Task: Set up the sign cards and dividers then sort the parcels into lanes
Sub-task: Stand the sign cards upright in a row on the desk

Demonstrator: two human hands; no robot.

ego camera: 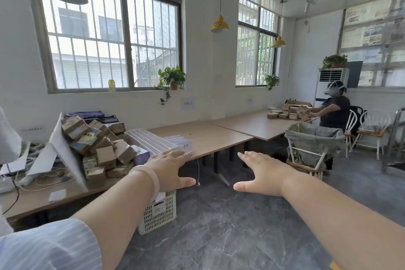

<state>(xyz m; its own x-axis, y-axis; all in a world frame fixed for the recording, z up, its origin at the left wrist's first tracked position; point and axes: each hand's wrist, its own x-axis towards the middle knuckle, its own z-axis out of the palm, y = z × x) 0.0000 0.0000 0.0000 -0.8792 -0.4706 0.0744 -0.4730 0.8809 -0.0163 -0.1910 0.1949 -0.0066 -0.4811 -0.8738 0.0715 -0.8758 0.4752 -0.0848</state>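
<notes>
so the left hand (173, 166) and right hand (263, 173) are flat, grip apart and empty, near a table (219, 136) card (187, 146) showing 中, wall sign (188, 103) says 分拣台

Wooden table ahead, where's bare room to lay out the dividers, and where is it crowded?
Bare: the long wooden table from the stack of white plastic dividers rightward, as far as the other person's small brown parcels. Crowded: the left end, with the heap of brown cardboard parcels, the leaning white board and tangled cables.
</notes>
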